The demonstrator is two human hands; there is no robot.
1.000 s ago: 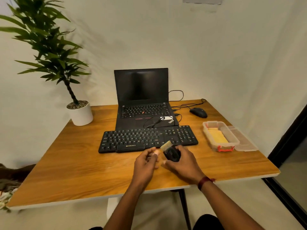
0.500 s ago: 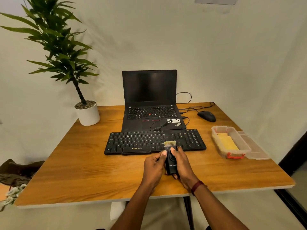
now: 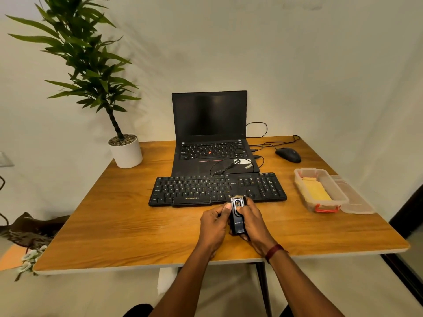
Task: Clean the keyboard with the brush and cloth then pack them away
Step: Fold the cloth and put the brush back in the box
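Gripping: the black brush (image 3: 238,213) is clasped from both sides, upright over the table (image 3: 114,225)
Left hand (image 3: 214,223): closed on the brush's left side, thumb laid along it
Right hand (image 3: 253,221): wrapped around the right side, thumb pressed on its face
Keyboard (image 3: 217,188): lain just beyond the brush tip
Cloth (image 3: 315,191): yellow, kept in the clear box (image 3: 329,203) at right

Black keyboard (image 3: 217,188), yellow cloth (image 3: 317,191)

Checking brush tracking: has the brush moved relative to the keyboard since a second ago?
Yes. The brush swung from angled to pointing straight at the keyboard, bristles now at its front edge.
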